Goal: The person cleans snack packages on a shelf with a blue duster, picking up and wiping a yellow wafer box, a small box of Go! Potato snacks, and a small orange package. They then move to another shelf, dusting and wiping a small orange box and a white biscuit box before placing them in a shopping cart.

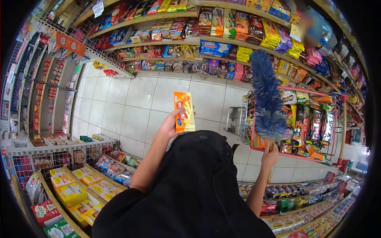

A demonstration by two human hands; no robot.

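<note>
In the head view, my left hand (170,123) is closed around the lower left side of an orange and cream snack packet (184,113), held upright above the tiled floor. My right hand (270,154) grips the handle end of a feather duster (266,95). Its fluffy dark blue head points up, away from me, and covers part of a red-rimmed shopping cart (296,155). Many coloured snack packets (305,119) lie in the cart, just beyond my right hand.
Long shelves of packaged snacks (244,24) stand ahead. A wire rack (37,148) and yellow boxes (71,194) are at the left. More stocked shelves (295,192) lie behind at the right. White floor tiles (131,95) stretch between them.
</note>
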